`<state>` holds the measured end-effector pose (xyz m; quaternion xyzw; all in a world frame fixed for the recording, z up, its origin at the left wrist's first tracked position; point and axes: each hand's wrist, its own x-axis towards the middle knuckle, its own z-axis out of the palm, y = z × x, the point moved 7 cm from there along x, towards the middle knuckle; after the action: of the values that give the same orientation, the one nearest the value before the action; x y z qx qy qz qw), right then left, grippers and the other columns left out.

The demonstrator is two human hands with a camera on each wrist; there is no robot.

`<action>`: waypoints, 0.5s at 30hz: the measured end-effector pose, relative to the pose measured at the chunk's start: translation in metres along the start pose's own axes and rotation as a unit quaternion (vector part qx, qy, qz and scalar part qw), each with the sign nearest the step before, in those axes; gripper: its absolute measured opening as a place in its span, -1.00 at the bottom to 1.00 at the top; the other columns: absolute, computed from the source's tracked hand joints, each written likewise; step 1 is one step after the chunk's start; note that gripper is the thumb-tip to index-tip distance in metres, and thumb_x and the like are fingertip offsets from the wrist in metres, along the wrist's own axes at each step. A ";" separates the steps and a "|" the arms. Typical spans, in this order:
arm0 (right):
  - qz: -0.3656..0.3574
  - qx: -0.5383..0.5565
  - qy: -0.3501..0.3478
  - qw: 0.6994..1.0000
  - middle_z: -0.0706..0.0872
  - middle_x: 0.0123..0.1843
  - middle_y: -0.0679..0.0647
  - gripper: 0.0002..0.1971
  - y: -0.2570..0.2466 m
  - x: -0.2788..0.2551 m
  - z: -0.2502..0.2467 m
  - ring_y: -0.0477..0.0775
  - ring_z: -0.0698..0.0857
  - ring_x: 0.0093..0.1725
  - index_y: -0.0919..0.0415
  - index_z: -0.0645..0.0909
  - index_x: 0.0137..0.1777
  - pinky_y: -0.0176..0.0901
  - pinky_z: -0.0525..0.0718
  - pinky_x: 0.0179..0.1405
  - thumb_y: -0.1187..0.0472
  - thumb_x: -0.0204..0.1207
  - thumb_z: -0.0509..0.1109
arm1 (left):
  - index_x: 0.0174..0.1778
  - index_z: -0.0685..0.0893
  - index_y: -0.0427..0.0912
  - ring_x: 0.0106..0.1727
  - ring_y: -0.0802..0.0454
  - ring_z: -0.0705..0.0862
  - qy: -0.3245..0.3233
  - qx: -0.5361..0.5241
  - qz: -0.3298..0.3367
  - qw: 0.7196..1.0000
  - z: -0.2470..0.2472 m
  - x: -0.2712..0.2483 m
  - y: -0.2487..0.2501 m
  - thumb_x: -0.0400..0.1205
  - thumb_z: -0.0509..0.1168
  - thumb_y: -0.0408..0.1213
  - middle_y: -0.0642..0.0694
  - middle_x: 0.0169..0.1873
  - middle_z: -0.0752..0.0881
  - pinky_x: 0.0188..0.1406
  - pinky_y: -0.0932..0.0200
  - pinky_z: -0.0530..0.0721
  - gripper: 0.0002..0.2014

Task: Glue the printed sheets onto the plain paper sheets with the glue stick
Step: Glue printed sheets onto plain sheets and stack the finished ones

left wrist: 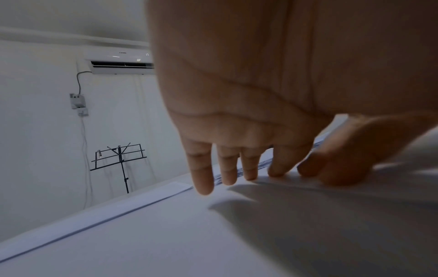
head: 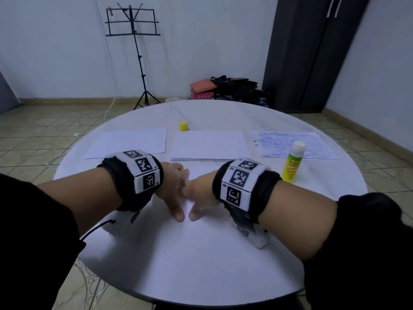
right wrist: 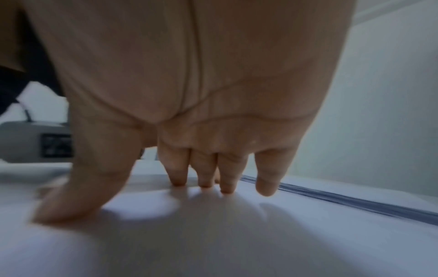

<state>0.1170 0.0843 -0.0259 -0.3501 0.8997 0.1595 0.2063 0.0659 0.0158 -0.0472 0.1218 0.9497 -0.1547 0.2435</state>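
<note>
**Sheets pressed down, near centre of table**

Sheet (head: pixel 201 198) lies under both hands: left hand (head: pixel 172 193) and right hand (head: pixel 199 198), fingers straight, pressing flat. Risk: uneven pressure skews or creases it before glue grips. Count, left to right: one plain sheet (head: pixel 129 142), one stack (head: pixel 207 145), one printed sheet (head: pixel 288 140), one uncapped glue stick (head: pixel 292 162), one yellow cap (head: pixel 184 126).

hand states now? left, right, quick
Left hand: open, fingers pressing flat on the sheet on the table.
Right hand: open, pressing the same sheet, holding nothing.
</note>
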 end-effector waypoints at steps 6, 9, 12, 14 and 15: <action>0.103 0.021 -0.069 0.992 0.02 0.70 0.06 0.02 0.067 -0.017 0.020 0.14 0.14 0.64 0.10 -0.13 0.69 0.02 0.16 0.54 -0.16 0.43 0.45 | 0.65 0.01 -0.08 0.63 -0.05 0.14 0.004 -0.016 -0.001 1.000 -0.002 -0.005 -0.002 0.23 0.51 0.32 0.08 0.60 0.14 0.56 -0.12 0.23 0.21; 0.150 0.029 -0.105 0.983 -0.02 0.70 -0.04 0.07 0.095 -0.036 0.034 0.09 0.13 0.64 0.02 -0.19 0.69 0.01 0.18 0.53 -0.11 0.40 0.50 | 0.64 0.01 -0.07 0.61 -0.04 0.17 -0.002 -0.023 0.004 1.000 0.000 -0.005 -0.004 0.19 0.51 0.34 0.11 0.58 0.17 0.54 -0.13 0.26 0.23; 0.180 0.025 -0.119 0.976 0.01 0.70 -0.04 0.11 0.115 -0.047 0.048 0.10 0.19 0.63 0.02 -0.20 0.69 -0.02 0.27 0.49 -0.07 0.37 0.54 | 0.67 -0.15 -0.05 0.64 -0.02 0.12 0.002 -0.032 -0.009 0.999 -0.001 -0.009 -0.005 0.20 0.53 0.32 0.08 0.64 0.11 0.56 -0.07 0.20 0.31; 0.196 0.004 -0.133 0.972 0.06 0.70 0.00 0.11 0.122 -0.051 0.054 0.13 0.25 0.60 0.07 -0.19 0.69 0.01 0.33 0.45 -0.07 0.36 0.55 | 0.67 -0.21 -0.06 0.65 -0.03 0.10 0.001 -0.033 -0.020 0.999 -0.001 -0.010 -0.006 0.21 0.53 0.31 0.03 0.65 0.09 0.55 -0.05 0.18 0.33; 0.201 -0.007 -0.135 0.970 0.07 0.69 0.01 0.11 0.125 -0.051 0.056 0.14 0.26 0.60 0.09 -0.18 0.69 0.03 0.34 0.45 -0.08 0.37 0.55 | 0.66 -0.12 -0.07 0.63 -0.04 0.15 0.003 -0.032 -0.020 0.999 -0.002 -0.010 -0.005 0.19 0.53 0.32 0.01 0.62 0.16 0.54 -0.05 0.23 0.30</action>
<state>0.0791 0.2253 -0.0317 -0.1390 0.9141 0.2498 0.2875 0.0722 0.0098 -0.0395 0.0949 0.9572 -0.1286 0.2415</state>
